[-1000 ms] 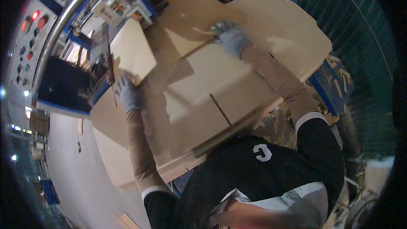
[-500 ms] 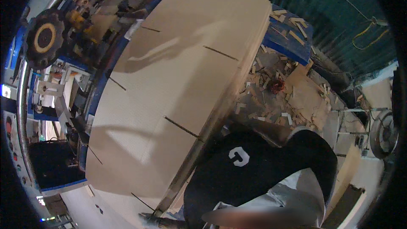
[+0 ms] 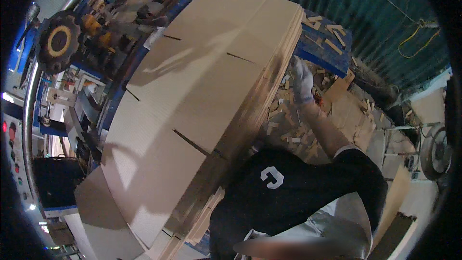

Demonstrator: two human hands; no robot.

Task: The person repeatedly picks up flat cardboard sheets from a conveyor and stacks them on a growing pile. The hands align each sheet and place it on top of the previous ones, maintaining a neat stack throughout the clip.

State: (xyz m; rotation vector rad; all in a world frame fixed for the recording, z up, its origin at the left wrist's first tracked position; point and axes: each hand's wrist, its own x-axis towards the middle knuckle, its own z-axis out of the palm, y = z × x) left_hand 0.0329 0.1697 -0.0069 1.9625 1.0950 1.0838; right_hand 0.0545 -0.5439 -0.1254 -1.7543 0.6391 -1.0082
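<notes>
A stack of slotted cardboard sheets lies across the middle, its layered side toward me. My right hand, in a pale glove, is at the far right edge of the stack. Its fingers look stretched along the sheet edges and seem to touch them; I cannot make out a grip. My bare right forearm comes out of a black short sleeve. The top sheet has short dark slots on both long sides. At the lower left, a shaded cardboard piece sticks out beyond the stack. My left hand is out of sight.
A machine with a black handwheel and a chrome rail runs along the left, with a button panel below. Cardboard scraps litter the floor. More scraps lie on a blue platform by the green corrugated wall.
My right hand has come out from beside the stack's near side and reached to its far right edge. The sheets have shifted and fanned, and the shaded piece now shows at lower left.
</notes>
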